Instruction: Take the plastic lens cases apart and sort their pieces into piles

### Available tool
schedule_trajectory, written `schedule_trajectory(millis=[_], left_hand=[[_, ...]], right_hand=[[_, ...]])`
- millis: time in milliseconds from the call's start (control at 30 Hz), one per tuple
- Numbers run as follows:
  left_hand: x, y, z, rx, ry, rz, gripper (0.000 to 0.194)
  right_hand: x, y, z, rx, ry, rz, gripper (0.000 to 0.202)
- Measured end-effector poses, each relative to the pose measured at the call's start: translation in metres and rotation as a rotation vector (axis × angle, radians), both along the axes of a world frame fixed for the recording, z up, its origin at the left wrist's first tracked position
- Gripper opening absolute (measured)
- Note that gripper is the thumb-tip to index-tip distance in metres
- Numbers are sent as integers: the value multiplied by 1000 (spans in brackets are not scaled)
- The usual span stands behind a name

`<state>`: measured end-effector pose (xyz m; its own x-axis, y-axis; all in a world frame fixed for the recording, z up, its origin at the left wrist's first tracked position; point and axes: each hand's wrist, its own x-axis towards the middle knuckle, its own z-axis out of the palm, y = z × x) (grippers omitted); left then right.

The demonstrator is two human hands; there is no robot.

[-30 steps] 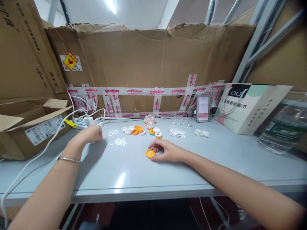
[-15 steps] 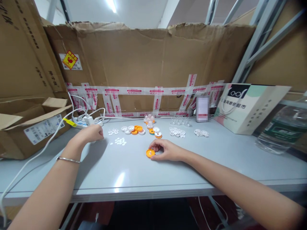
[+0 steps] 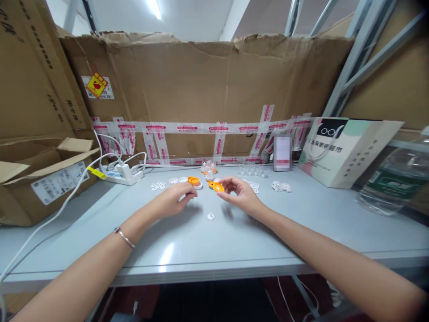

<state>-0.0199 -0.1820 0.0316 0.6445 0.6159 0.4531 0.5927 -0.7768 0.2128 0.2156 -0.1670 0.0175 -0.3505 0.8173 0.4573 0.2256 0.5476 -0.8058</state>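
Between the thumb and fingers of my right hand (image 3: 243, 194) is a round orange plastic cap (image 3: 219, 187), tilted and lifted off the table. A small white disc with a raised centre (image 3: 210, 216) sits on the table below and between my hands. My left hand (image 3: 177, 198) hovers with curled fingers just in front of the orange rings (image 3: 193, 180) and white rings (image 3: 173, 181); anything inside its fingers is hidden. Behind the right hand's cap stands a cluster of clear plastic pieces (image 3: 208, 167).
Small white pieces (image 3: 158, 185) lie left of the rings. Clear pieces (image 3: 253, 170) and a whitish pile (image 3: 281, 186) are at the right. A phone (image 3: 282, 153), paper bag (image 3: 348, 152), water bottle (image 3: 395, 179), power strip (image 3: 125, 177) and open carton (image 3: 50, 179) border the grey table (image 3: 234, 250).
My left hand has moved right, from beside the power strip to the rings. My right hand has lifted the orange cap up and away, and the white disc now stands uncovered on the table.
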Motion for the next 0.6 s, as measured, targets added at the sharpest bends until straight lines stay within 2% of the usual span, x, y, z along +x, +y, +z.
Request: schedule_trajectory(millis=[167, 367, 500, 600], left_hand=[[26, -18, -6, -75, 20, -157, 24], [37, -21, -15, -42, 105, -271, 20], [20, -7, -4, 75, -2, -185, 22], [-18, 13, 12, 193, -161, 61, 19]], right_hand=[[0, 4, -4, 16, -93, -77, 34], [0, 5, -7, 80, -191, -113, 32], [-1, 3, -7, 84, -198, -118, 33], [-1, 2, -5, 67, -216, -122, 33]])
